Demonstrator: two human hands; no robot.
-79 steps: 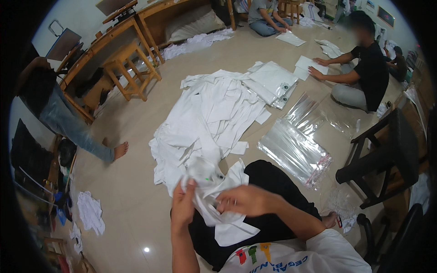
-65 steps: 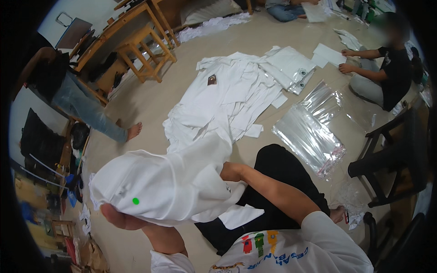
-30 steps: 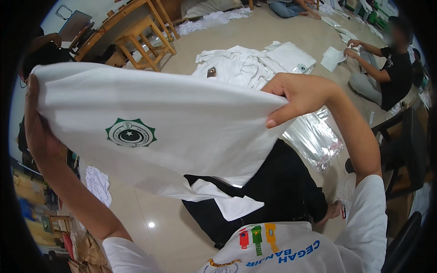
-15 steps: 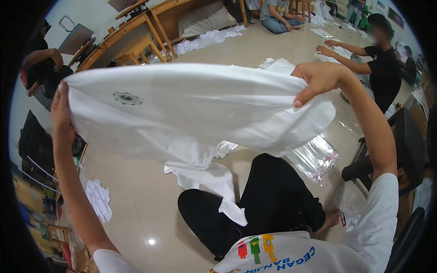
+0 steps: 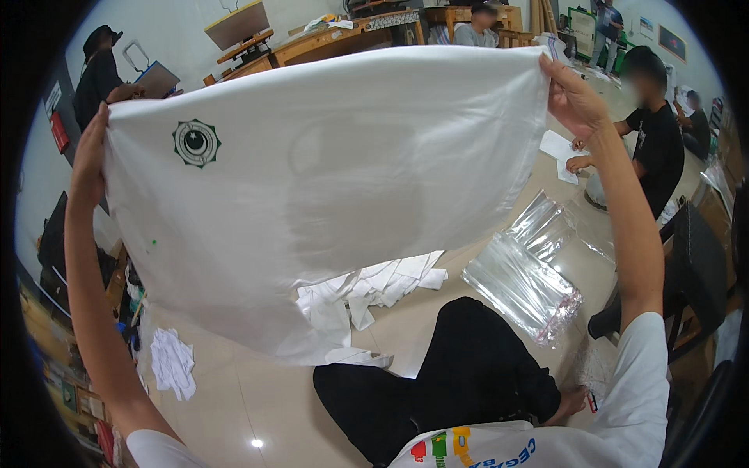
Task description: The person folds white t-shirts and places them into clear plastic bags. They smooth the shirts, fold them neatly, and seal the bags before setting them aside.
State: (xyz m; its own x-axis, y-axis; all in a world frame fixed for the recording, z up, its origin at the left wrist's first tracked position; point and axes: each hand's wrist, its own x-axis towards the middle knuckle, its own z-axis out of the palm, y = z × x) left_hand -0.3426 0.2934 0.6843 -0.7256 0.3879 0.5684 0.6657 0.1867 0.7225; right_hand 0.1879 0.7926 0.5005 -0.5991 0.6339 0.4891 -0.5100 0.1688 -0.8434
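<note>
A white cloth (image 5: 257, 203) hangs stretched between my raised hands, its top edge pulled nearly taut. My left hand (image 5: 90, 160) pinches the upper left corner. At the upper right corner, my right hand (image 5: 576, 97) grips the fabric with the thumb side toward the edge. A dark green star-shaped emblem (image 5: 197, 143) with a crescent is printed near the left corner, and a small green spot (image 5: 154, 242) shows lower down. The lower edge of the cloth droops toward my black-trousered legs (image 5: 468, 374). A pile of white cloth pieces (image 5: 390, 281) lies on the floor behind it.
Clear plastic bags (image 5: 523, 288) lie stacked right of my knee. A crumpled white cloth (image 5: 172, 363) is on the floor at left. A black chair (image 5: 690, 265) stands at right. One person in black (image 5: 655, 148) sits beyond it; others are farther back near wooden desks (image 5: 335, 43).
The cloth has been raised and opened out, so its emblem now faces me flat. My right hand has shifted up to the corner. The view has tilted up slightly.
</note>
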